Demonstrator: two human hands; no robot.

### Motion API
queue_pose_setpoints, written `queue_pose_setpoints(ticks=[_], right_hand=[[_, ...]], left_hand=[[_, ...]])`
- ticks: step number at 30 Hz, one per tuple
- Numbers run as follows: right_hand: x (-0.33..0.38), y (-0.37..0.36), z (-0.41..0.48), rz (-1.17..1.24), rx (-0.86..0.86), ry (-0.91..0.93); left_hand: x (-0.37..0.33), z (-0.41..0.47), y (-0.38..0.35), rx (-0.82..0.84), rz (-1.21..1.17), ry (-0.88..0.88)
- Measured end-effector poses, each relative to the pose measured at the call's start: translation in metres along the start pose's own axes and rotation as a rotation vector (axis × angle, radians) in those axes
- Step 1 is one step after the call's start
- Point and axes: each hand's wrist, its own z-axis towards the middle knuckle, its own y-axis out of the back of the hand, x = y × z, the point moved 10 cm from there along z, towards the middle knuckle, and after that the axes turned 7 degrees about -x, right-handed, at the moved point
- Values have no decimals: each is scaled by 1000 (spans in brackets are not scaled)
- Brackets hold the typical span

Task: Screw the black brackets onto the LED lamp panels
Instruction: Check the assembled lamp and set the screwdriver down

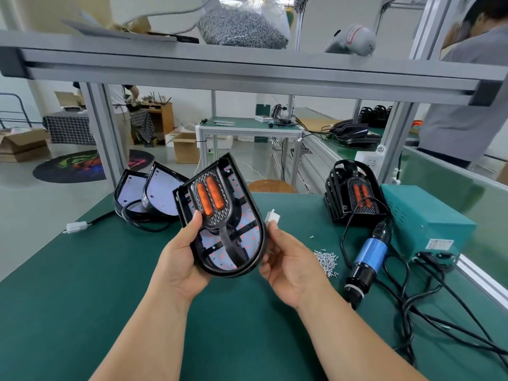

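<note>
Seemingly the seating-and-checking step. Held tilted above the green surface (82, 270), near the middle: an LED lamp panel (248, 224) with a black bracket (218, 219) laid on its face. Gripped at the left edge by the left hand (181, 259), thumb on the front; clasped at the lower right rim by the right hand (288, 268).

Next, probably: lay flat, then reach right for the screw pile (327, 261) and electric screwdriver (368, 257).

Rounded black housing, white board dotted red, two orange lenses. Screws already in? Cannot tell.

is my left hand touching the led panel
Touching: the head view shows the left hand gripping the LED panel, with its thumb pressed on the panel's front.
</note>
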Motion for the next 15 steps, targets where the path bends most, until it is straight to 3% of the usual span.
queue_pose_setpoints(ticks=[4,9,12,15], right_hand=[[-14,10,4,-19,-53,-58],[-18,-2,0,77,73,-142],[-27,1,-1,4,88,-242],[-22,6,-3,-216,50,-224]], left_hand=[[4,-2,-2,-3,97,23],[3,-2,-5,22,144,-4],[4,-3,-2,36,168,13],[4,-4,-1,77,168,15]])
